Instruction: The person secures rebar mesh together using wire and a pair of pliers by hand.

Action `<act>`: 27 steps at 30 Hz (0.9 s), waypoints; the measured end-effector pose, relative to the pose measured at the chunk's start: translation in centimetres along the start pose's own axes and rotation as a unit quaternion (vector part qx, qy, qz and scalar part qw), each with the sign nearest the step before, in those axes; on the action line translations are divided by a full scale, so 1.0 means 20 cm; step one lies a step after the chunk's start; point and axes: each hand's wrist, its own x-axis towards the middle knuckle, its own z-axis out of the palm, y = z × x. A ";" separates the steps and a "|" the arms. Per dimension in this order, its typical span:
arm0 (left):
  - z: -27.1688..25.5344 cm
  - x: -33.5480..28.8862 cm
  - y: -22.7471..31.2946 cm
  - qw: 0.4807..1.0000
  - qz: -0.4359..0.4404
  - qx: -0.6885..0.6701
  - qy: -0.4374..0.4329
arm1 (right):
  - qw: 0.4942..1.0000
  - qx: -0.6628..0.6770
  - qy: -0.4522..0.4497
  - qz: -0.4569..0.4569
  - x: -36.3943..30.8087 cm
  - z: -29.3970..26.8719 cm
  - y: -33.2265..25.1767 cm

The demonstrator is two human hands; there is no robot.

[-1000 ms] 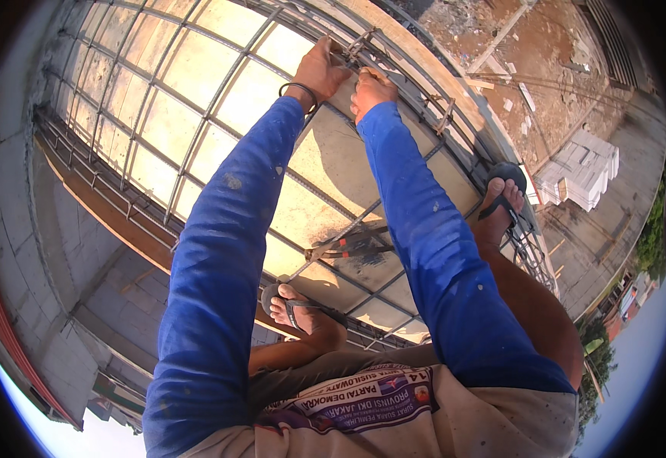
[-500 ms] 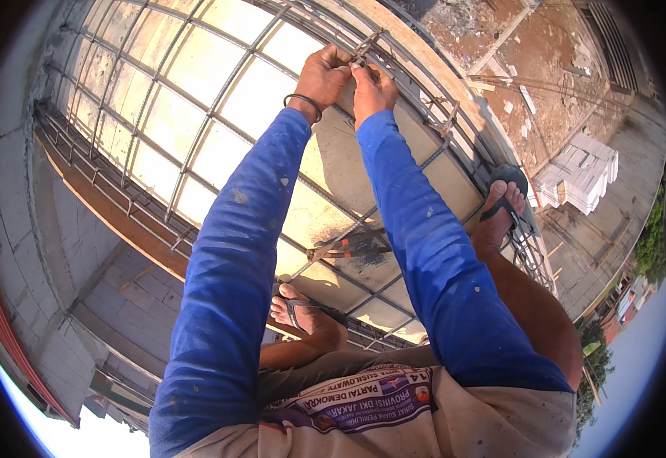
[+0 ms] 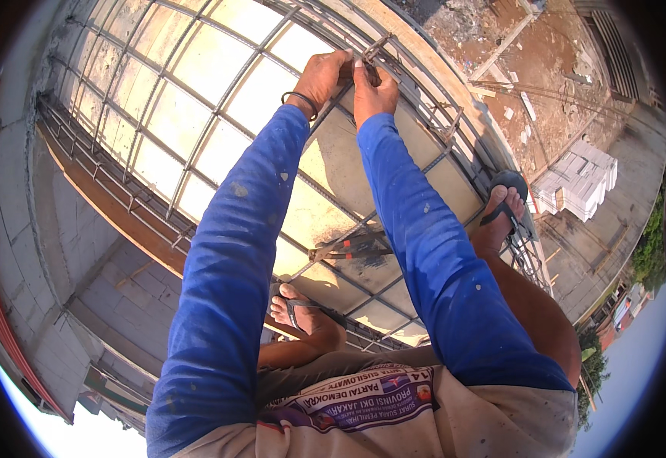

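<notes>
Rebar, upper centre of frame, ran just beyond left hand and right hand, long axis sloping toward lower right; neither hand clearly nearer. Fingers curled, close together; grip hidden, could not be told.

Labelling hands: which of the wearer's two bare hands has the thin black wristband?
The left hand: the thin black wristband circles its wrist, just beyond its blue fabric sleeve. The right hand shows none.
</notes>
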 end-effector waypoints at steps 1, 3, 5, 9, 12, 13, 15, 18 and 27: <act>-0.01 0.00 0.02 1.000 -0.018 -0.009 0.005 | 1.000 -0.031 0.005 -0.005 0.01 0.01 0.02; 0.00 0.03 0.04 0.999 -0.034 -0.022 -0.001 | 0.995 -0.093 0.022 -0.020 0.05 0.00 0.07; 0.00 0.04 0.04 0.999 -0.034 -0.029 -0.014 | 0.990 -0.129 0.042 -0.027 0.07 -0.01 0.10; -0.01 0.06 0.03 0.998 -0.043 -0.033 -0.010 | 0.984 -0.177 -0.004 -0.004 0.03 -0.04 0.02; -0.01 0.07 0.04 0.998 -0.048 -0.022 -0.014 | 0.990 -0.138 0.029 -0.025 0.07 -0.01 0.11; 0.00 0.08 0.04 0.998 -0.050 -0.020 -0.017 | 0.988 -0.149 0.035 -0.031 0.08 -0.03 0.14; -0.01 0.08 0.06 0.998 -0.059 -0.020 -0.023 | 0.984 -0.168 0.041 -0.040 0.05 -0.02 0.10; -0.02 0.09 0.06 0.996 -0.065 -0.050 -0.041 | 0.976 -0.198 0.059 -0.072 0.02 0.00 0.08; 0.01 0.09 -0.01 0.997 -0.032 0.010 -0.070 | 0.968 -0.235 0.019 -0.082 -0.02 -0.03 -0.02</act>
